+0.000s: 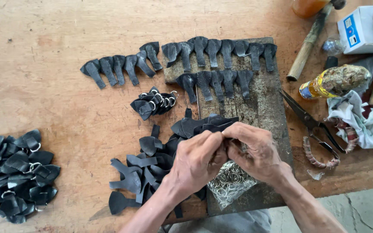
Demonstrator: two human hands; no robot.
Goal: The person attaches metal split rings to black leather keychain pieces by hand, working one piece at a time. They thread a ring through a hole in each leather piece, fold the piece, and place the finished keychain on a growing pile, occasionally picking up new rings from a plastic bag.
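Both hands, left hand (pixel 197 162) and right hand (pixel 255 151), are pinching closed on one black leather piece (pixel 221 127) near the worktop's (pixel 44 64) front edge. A clear bag (pixel 229 183) is holding metal rings beneath them; a loose leather pile (pixel 145 172) is lying just left.

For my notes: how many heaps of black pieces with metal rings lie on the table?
2: a big heap at the left edge, a small heap near the middle; the loose pile may hide more.
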